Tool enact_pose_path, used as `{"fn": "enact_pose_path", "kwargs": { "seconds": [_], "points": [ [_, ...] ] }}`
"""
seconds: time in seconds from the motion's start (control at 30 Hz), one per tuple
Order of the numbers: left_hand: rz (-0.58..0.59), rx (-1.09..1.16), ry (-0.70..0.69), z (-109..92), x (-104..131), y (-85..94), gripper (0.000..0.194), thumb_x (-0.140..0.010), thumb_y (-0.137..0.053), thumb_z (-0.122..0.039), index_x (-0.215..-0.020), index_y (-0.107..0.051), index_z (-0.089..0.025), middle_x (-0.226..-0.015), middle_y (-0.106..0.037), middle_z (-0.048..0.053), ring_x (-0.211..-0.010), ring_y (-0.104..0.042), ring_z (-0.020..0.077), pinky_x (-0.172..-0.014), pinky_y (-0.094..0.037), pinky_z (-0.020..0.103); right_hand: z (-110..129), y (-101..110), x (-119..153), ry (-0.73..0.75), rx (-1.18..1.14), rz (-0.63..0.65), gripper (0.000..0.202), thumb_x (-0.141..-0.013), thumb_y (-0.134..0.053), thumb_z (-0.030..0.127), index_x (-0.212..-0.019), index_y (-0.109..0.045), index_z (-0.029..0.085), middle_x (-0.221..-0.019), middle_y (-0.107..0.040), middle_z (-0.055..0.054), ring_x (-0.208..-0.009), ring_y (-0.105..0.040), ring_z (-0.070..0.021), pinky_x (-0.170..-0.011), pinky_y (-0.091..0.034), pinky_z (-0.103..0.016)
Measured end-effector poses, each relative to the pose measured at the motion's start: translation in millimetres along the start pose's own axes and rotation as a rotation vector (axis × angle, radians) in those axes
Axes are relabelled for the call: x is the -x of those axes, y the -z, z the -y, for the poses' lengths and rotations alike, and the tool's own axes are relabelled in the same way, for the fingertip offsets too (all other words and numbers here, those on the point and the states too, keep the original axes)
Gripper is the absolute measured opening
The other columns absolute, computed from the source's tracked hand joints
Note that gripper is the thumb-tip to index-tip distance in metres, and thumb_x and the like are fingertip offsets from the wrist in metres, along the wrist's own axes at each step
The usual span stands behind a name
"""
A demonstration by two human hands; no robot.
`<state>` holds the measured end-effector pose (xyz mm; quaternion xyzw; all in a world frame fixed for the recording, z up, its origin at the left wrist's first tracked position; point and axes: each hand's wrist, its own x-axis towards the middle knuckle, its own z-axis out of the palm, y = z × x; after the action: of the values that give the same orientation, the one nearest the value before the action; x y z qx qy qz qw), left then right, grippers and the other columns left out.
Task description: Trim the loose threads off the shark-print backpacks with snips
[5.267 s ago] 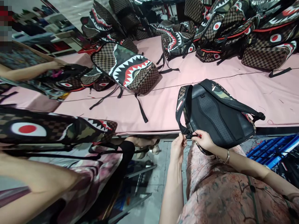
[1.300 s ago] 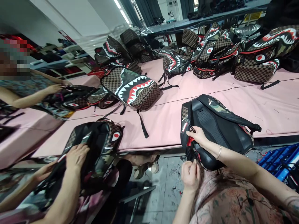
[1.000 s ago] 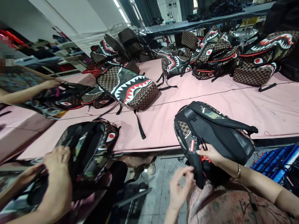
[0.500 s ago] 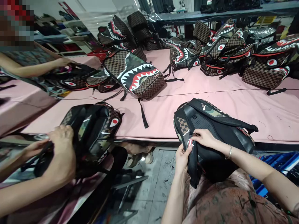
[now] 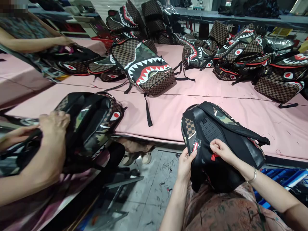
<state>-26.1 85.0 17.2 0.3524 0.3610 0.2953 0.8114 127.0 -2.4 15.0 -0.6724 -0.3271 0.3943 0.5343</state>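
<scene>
A black backpack [image 5: 214,128] with checked and camouflage panels leans on the table edge and my lap, its padded back facing up. My left hand [image 5: 185,165] is closed at its left side, thumb pressed on the black shoulder strap. Just above that thumb shows a small red-and-white strip in clear film [image 5: 196,146]. My right hand [image 5: 222,150] is closed in a pinch over the middle of the back panel, apart from the strap. A small red thing [image 5: 213,157] sticks out below its fingers; its kind is hard to make out.
On the pink-covered table [image 5: 163,114] a shark-mouth backpack [image 5: 149,72] lies ahead, with piled backpacks [image 5: 240,54] at the back right. At left, a co-worker's hand [image 5: 54,128] works on another backpack [image 5: 86,112]. Another person's arm [image 5: 36,44] reaches over bags farther back.
My right hand has moved right, away from the strap and my left hand, and a red thing now shows under it. The clear film shows more. My left hand keeps its grip.
</scene>
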Motion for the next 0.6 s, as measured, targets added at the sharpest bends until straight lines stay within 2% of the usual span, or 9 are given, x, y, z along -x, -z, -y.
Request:
{"fn": "enact_pose_path", "kwargs": {
  "seconds": [0.13,0.27,0.4,0.6],
  "points": [
    [0.072,0.029,-0.014,0,0,0.6,0.037,-0.064,-0.071,-0.026,-0.099,-0.064,-0.017,-0.098,-0.067,0.006,-0.085,-0.061,0.0158,-0.078,-0.046,0.027,-2,-5,12,0.019,0.087,-0.034,0.031,-0.072,-0.06,0.047,-0.076,-0.052,0.018,-0.052,-0.041,0.007,-0.046,-0.037,-0.0071,-0.046,-0.029,-0.021],
    [0.081,0.012,-0.019,-1,1,1.5,0.033,-0.066,-0.069,-0.027,-0.096,-0.063,-0.016,-0.089,-0.068,0.004,-0.076,-0.061,0.014,-0.07,-0.047,0.024,6,-13,8,0.059,0.238,-0.056,0.027,-0.073,-0.06,0.045,-0.076,-0.055,0.018,-0.051,-0.044,0.006,-0.046,-0.039,-0.0084,-0.047,-0.03,-0.022],
    [0.081,-0.024,-0.028,-4,3,0.2,0.036,-0.065,-0.069,-0.028,-0.099,-0.063,-0.015,-0.089,-0.067,0.006,-0.08,-0.061,0.0167,-0.071,-0.046,0.025,18,-18,2,0.143,0.387,-0.069,0.025,-0.073,-0.06,0.044,-0.074,-0.055,0.019,-0.051,-0.044,0.006,-0.047,-0.038,-0.0089,-0.048,-0.03,-0.022],
    [0.094,-0.051,-0.045,-7,1,0.3,0.035,-0.065,-0.069,-0.028,-0.098,-0.064,-0.015,-0.095,-0.067,0.007,-0.084,-0.061,0.0179,-0.074,-0.046,0.026,20,-19,-6,0.168,0.347,-0.038,0.022,-0.076,-0.056,0.042,-0.071,-0.053,0.02,-0.055,-0.051,0.003,-0.049,-0.045,-0.011,-0.051,-0.034,-0.023]
  ]
}}
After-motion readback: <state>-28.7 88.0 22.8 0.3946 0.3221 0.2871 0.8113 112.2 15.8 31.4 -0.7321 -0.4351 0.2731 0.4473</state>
